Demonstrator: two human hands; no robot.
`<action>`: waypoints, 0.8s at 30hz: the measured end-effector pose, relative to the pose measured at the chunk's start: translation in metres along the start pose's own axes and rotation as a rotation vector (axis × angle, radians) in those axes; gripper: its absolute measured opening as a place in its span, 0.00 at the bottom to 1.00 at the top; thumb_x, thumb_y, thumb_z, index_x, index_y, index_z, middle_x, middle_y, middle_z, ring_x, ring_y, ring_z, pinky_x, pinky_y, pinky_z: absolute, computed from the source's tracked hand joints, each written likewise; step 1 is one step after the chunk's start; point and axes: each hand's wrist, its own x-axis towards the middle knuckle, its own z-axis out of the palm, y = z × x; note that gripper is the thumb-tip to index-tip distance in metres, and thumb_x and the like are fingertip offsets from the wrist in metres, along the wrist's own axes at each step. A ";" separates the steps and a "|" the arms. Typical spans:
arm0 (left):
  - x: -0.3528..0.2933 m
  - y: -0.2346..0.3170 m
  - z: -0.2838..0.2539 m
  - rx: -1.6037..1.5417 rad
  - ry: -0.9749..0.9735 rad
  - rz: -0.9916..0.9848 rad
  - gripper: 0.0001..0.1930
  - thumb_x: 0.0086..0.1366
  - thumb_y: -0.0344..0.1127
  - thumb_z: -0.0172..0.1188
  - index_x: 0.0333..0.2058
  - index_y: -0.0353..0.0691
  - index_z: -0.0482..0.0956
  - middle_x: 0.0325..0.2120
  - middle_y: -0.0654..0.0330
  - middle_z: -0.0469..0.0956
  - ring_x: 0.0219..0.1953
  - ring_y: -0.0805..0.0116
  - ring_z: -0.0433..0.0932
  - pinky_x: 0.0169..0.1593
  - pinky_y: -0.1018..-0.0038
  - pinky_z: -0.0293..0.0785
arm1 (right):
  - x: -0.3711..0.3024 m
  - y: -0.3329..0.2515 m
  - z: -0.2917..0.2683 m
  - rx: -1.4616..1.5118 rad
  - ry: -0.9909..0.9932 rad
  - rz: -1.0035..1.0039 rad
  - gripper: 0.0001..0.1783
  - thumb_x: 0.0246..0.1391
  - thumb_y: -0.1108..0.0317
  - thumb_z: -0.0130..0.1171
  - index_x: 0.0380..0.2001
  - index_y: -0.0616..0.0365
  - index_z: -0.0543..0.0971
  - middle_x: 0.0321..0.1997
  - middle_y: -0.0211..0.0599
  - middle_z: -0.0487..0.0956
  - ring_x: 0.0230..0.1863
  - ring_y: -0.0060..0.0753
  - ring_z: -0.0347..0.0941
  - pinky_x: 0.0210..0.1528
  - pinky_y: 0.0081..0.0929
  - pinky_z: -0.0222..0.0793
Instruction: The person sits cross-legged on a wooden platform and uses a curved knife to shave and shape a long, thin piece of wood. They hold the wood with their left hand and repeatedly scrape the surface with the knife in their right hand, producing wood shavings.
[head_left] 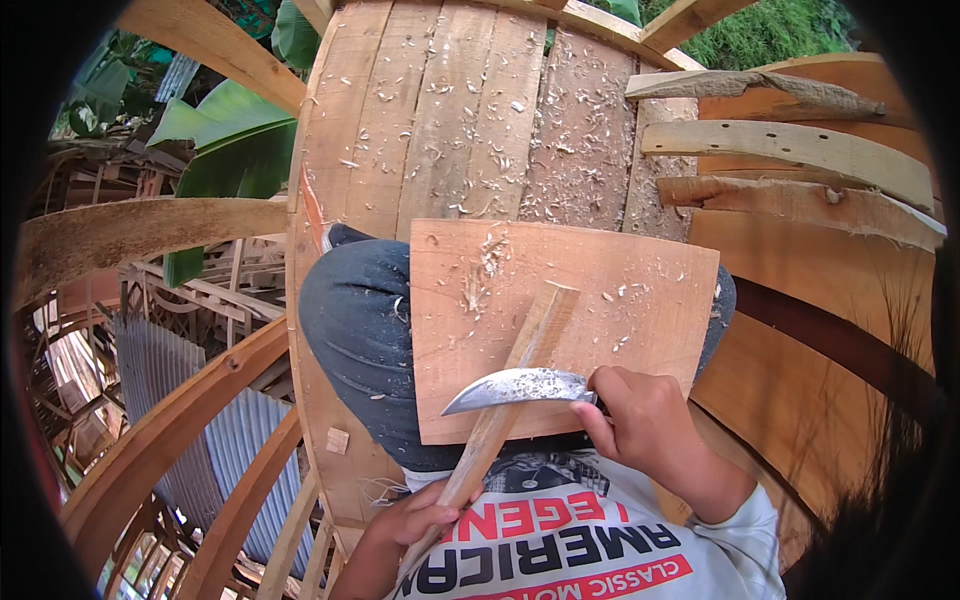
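Observation:
My right hand [640, 415] is closed round the handle of a knife [525, 385] with a broad curved blade. The blade lies across a narrow wooden strip [510, 400], its tip pointing left. Near the strip's lower end, my left hand [425, 515] grips it close to my shirt. The strip slants away from me, its far end resting over a wide wooden board [630, 290] laid on my lap. Small curled shavings [487, 265] are scattered on that board. My fingers hide the knife's handle almost wholly.
Shavings litter the plank floor [450, 120] ahead of my knees. Curved timber ribs [785, 145] run along the right side, over wooden planking. More ribs [180, 415] stand at the left, with corrugated sheets [255, 470] below. A small wood block [338, 440] lies by my left leg.

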 end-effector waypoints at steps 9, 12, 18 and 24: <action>-0.007 0.029 0.033 0.024 0.174 -0.028 0.30 0.62 0.52 0.54 0.53 0.33 0.64 0.38 0.64 0.67 0.38 0.79 0.66 0.40 0.82 0.64 | 0.018 0.029 -0.004 -0.195 0.143 -0.102 0.18 0.52 0.52 0.62 0.24 0.54 0.71 0.18 0.35 0.70 0.18 0.39 0.71 0.19 0.35 0.66; -0.006 0.034 0.038 0.004 0.171 -0.012 0.31 0.63 0.51 0.53 0.55 0.32 0.63 0.40 0.63 0.67 0.42 0.77 0.64 0.45 0.81 0.63 | 0.022 0.032 -0.004 -0.220 0.165 -0.108 0.18 0.53 0.53 0.61 0.23 0.55 0.71 0.19 0.38 0.71 0.19 0.43 0.71 0.19 0.36 0.66; -0.010 0.011 0.011 0.070 0.012 -0.127 0.27 0.62 0.50 0.55 0.52 0.35 0.65 0.38 0.64 0.67 0.38 0.78 0.65 0.41 0.81 0.64 | 0.023 0.050 -0.026 -0.081 0.401 0.133 0.17 0.56 0.58 0.59 0.24 0.60 0.70 0.18 0.48 0.70 0.19 0.53 0.71 0.20 0.40 0.64; 0.003 -0.002 0.002 0.070 -0.040 0.071 0.28 0.62 0.51 0.55 0.52 0.36 0.64 0.38 0.65 0.66 0.35 0.79 0.65 0.36 0.83 0.64 | 0.006 0.015 -0.014 -0.021 0.160 -0.104 0.16 0.56 0.57 0.59 0.25 0.57 0.70 0.16 0.42 0.71 0.17 0.47 0.72 0.20 0.39 0.66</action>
